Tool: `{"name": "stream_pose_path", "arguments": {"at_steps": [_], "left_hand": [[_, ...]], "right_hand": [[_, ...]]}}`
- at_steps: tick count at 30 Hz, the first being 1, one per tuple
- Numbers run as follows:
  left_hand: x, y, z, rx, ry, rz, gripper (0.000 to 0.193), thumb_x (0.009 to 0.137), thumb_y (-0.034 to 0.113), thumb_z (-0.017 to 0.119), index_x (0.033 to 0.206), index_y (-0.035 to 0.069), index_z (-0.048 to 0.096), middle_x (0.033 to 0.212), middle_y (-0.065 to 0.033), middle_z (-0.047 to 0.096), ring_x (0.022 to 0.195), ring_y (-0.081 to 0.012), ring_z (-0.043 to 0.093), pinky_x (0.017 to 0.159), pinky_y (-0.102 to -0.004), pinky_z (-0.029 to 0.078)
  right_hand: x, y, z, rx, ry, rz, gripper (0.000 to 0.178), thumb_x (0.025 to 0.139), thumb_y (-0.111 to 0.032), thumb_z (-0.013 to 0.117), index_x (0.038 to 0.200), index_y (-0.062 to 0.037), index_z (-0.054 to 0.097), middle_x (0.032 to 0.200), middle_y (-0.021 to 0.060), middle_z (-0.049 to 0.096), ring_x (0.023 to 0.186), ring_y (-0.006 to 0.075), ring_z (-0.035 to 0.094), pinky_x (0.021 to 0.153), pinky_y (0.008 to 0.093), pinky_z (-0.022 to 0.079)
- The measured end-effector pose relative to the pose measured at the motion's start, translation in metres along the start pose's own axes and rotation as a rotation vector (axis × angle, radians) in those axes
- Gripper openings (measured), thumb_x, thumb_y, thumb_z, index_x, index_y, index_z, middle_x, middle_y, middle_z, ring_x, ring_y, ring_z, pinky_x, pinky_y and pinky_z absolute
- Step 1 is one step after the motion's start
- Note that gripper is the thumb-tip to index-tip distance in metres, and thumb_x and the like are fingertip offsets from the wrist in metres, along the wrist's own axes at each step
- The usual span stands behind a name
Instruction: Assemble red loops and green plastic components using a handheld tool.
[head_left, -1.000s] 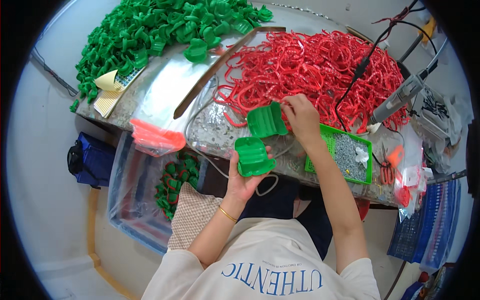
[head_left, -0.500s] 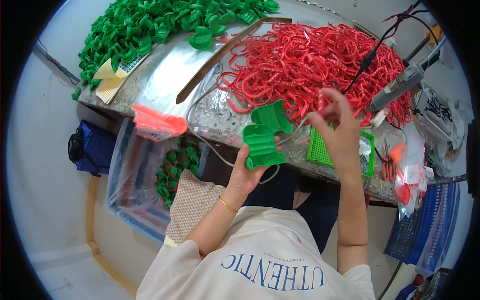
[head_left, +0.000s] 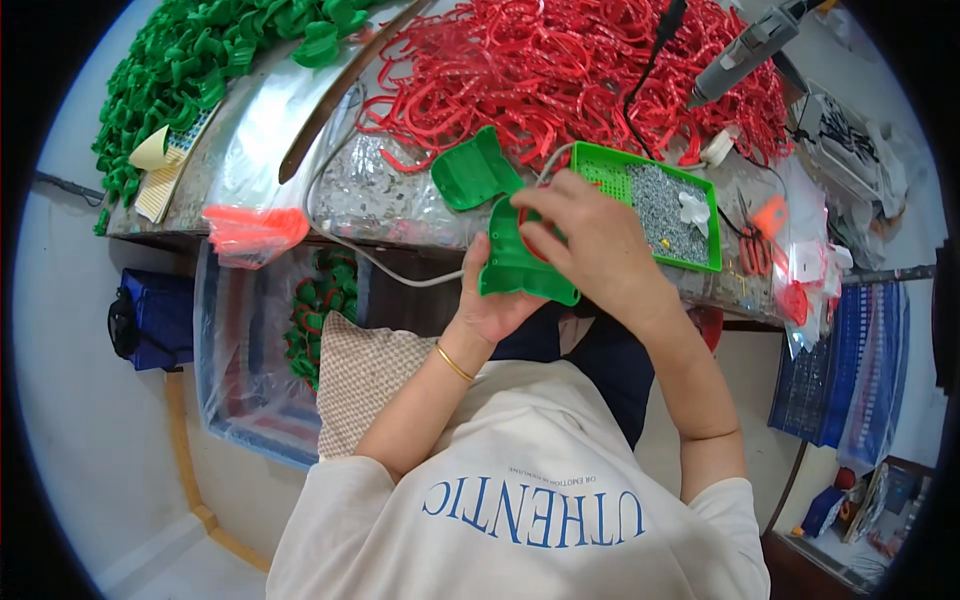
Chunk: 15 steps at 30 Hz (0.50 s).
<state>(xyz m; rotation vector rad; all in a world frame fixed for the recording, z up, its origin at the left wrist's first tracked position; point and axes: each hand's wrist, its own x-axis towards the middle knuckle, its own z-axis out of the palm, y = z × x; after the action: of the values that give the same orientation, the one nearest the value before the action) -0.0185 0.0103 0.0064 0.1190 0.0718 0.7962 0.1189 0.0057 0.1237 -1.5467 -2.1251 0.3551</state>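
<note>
Below the table's front edge, my left hand (head_left: 490, 308) is closed on a curved green plastic piece (head_left: 505, 262), palm under it. My right hand (head_left: 605, 245) reaches over that piece, its fingers pinching a thin red strip (head_left: 524, 216) against the inner face. The fingers hide part of the strip and the piece's right side. A second green plastic piece (head_left: 474, 168) lies on the table just beyond. To the right, partly behind my right hand, stands a bright green tray (head_left: 716, 228) with small grey bits (head_left: 660, 205) in it.
Red strips (head_left: 560, 70) and green pieces (head_left: 180, 80) are heaped at the back. A grey handheld tool (head_left: 745, 60) hangs at the upper right, near scissors (head_left: 754, 250). A plastic-lined bin (head_left: 225, 390) sits lower left; a pale cable (head_left: 385, 270) crosses the front edge.
My right hand has come left and down with the red strip, from above the tray to the green piece. My left hand still holds that piece. The whole view has shifted.
</note>
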Motion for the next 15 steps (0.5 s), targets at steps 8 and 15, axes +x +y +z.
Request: {"name": "stream_pose_path", "arguments": {"at_steps": [8, 15], "left_hand": [[0.012, 0.001, -0.007, -0.058, -0.139, -0.065, 0.076, 0.085, 0.061, 0.059, 0.141, 0.013, 0.043, 0.134, -0.0125, 0.054, 0.120, -0.0334, 0.054, 0.101, -0.0510, 0.044], [0.015, 0.003, 0.007, 0.062, -0.124, -0.065, 0.080, 0.084, 0.063, 0.058, 0.141, 0.008, 0.041, 0.132, -0.0211, 0.053, 0.118, -0.0379, 0.054, 0.099, -0.0487, 0.045]], "right_hand": [[0.005, 0.034, -0.015, -0.078, 0.169, -0.047, 0.020, 0.081, -0.007, 0.066, 0.101, -0.0099, 0.065, 0.095, 0.0076, 0.058, 0.091, 0.0285, 0.060, 0.077, 0.0368, 0.049], [0.021, 0.066, -0.013, 0.343, 0.011, -0.078, 0.015, 0.086, -0.004, 0.063, 0.100, -0.0026, 0.063, 0.094, 0.0058, 0.063, 0.086, 0.0155, 0.061, 0.075, 0.0291, 0.049]]}}
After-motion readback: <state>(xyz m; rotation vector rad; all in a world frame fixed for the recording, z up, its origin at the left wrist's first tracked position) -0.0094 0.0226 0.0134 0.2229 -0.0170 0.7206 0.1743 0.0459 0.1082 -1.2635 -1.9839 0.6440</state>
